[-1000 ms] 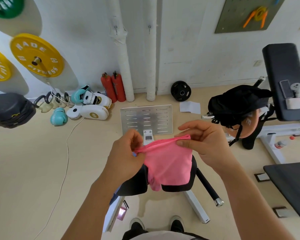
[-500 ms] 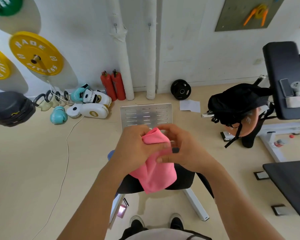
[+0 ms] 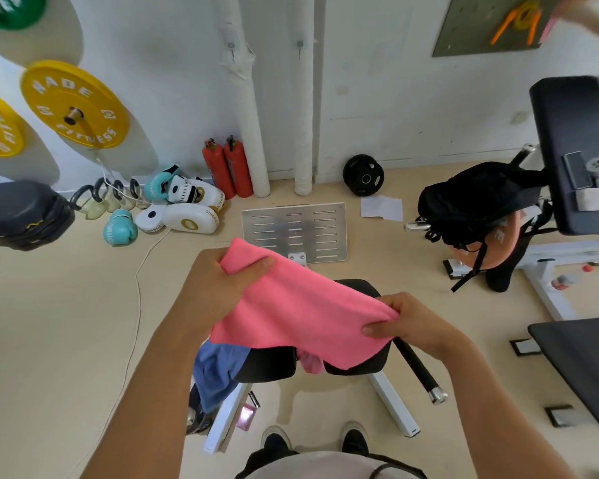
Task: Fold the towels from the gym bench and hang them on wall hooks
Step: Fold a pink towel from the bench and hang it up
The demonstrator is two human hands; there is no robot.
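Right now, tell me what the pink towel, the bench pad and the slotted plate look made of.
Pink towel: soft, matte cloth, probably microfibre; it drapes and creases between the left hand and right hand.
Bench pad: black, smooth, faintly shiny cover, likely vinyl or leatherette.
Slotted plate: bare silvery metal, seemingly aluminium or steel, with a dull brushed sheen.

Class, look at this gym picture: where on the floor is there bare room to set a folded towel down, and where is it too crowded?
Bare floor lies left of the white cable, below the boxing gloves. A smaller patch sits between the metal plate and the black backpack, below the paper sheet. It is crowded along the wall by the fire extinguishers and around the bench seat.
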